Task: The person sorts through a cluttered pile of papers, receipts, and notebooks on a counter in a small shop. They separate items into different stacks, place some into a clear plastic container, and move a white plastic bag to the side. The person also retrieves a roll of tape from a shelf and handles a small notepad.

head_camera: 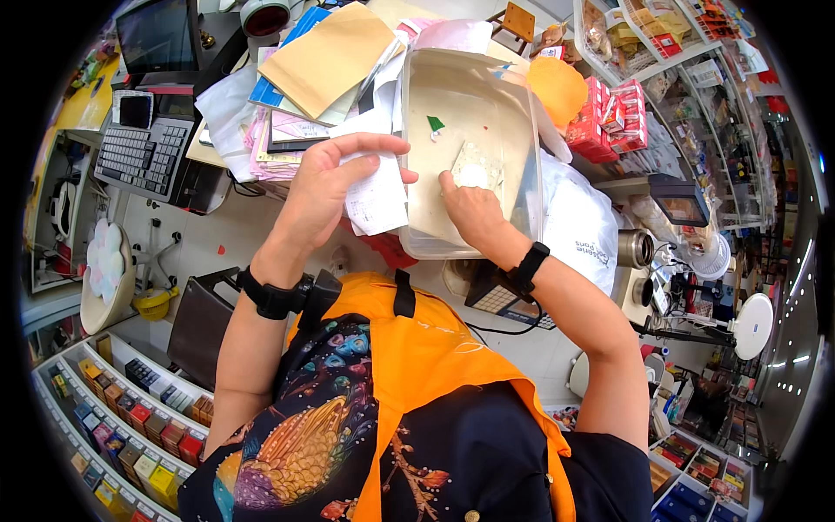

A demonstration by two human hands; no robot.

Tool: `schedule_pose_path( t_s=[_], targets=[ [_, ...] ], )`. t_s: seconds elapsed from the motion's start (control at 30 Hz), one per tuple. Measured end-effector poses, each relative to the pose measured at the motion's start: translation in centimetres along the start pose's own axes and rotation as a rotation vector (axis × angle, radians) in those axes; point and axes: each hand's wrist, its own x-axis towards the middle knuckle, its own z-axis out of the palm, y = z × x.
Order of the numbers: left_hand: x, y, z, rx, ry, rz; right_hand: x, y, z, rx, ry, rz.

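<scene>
My left hand (319, 183) grips a printed paper slip (378, 202) between thumb and fingers, at the left rim of a clear plastic bin (471, 250). Inside that bin is my right hand (475, 212), its index finger at the edge of a small speckled, pale flat piece (471, 156). A round white patch shows on the piece. The right thumb is hidden, so whether the hand grips it is unclear. A green scrap (435, 122) and a tiny red bit (485, 128) lie farther back on the bin's floor. Both wrists wear black bands.
Left of the bin rises a stack of papers topped by a brown envelope (329, 59). A keyboard (140, 156) and monitor (156, 36) stand beyond. To the right are red boxes (603, 124), a white plastic bag (577, 215) and a metal flask (634, 248).
</scene>
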Motion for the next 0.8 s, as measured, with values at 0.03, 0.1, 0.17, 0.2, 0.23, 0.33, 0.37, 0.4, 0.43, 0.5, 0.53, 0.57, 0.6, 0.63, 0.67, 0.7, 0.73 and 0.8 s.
schedule_pose_path(
  t_s=[0.03,0.1,0.17,0.2,0.23,0.33,0.37,0.4,0.43,0.5,0.53,0.57,0.6,0.63,0.67,0.7,0.73,0.8],
  targets=[
    [0.0,0.0,0.0,0.003,-0.006,-0.001,0.0,-0.2,-0.3,-0.044,-0.005,0.023],
    [-0.1,0.1,-0.2,0.012,-0.01,-0.018,-0.1,0.4,-1.3,-0.053,0.082,0.064],
    [-0.1,0.1,-0.5,0.022,-0.003,-0.048,-0.5,1.2,-3.6,0.052,0.189,0.165],
    [0.0,0.0,-0.6,0.035,-0.005,-0.052,-1.2,1.5,-5.6,0.16,0.251,0.249],
    [0.2,-0.2,-0.7,0.047,-0.005,-0.055,-1.9,1.9,-7.5,0.269,0.313,0.332],
    [0.5,-0.5,-0.2,0.081,0.0,-0.12,-4.8,1.9,-9.7,0.99,0.498,0.423],
    [0.6,-0.5,0.1,0.091,0.003,-0.151,-5.4,1.4,-9.8,1.037,0.552,0.411],
    [0.8,-1.0,0.0,0.116,-0.025,-0.158,-5.9,0.6,-9.7,1.085,0.605,0.392],
    [0.9,-1.0,0.4,0.12,-0.033,-0.179,-6.6,-0.1,-9.7,1.132,0.66,0.381],
    [1.2,-1.1,1.8,0.131,-0.052,-0.226,-7.4,-1.1,-9.5,1.016,0.752,0.31],
    [1.5,-1.2,2.0,0.151,-0.093,-0.274,-7.6,-1.5,-9.3,0.976,0.807,0.283],
    [1.7,-1.3,2.2,0.141,-0.137,-0.28,-7.8,-1.9,-9.2,0.935,0.861,0.256],
    [1.9,-1.4,2.4,0.133,-0.179,-0.286,-8.0,-2.4,-9.3,0.867,0.897,0.222],
    [2.1,-1.4,2.7,0.125,-0.22,-0.292,-8.1,-2.7,-9.2,0.8,0.91,0.165],
    [2.1,-1.2,3.1,0.11,-0.236,-0.281,-8.1,-3.1,-9.2,0.732,0.923,0.109],
    [2.1,-1.1,3.3,0.115,-0.236,-0.285,-8.1,-3.4,-9.1,0.661,0.934,0.057],
    [2.1,-1.1,3.4,0.12,-0.236,-0.289,-8.2,-3.6,-8.9,0.655,0.944,0.039],
    [2.0,-0.7,4.0,0.139,-0.193,-0.289,-8.2,-4.0,-8.9,0.65,0.926,0.021]
  ],
)
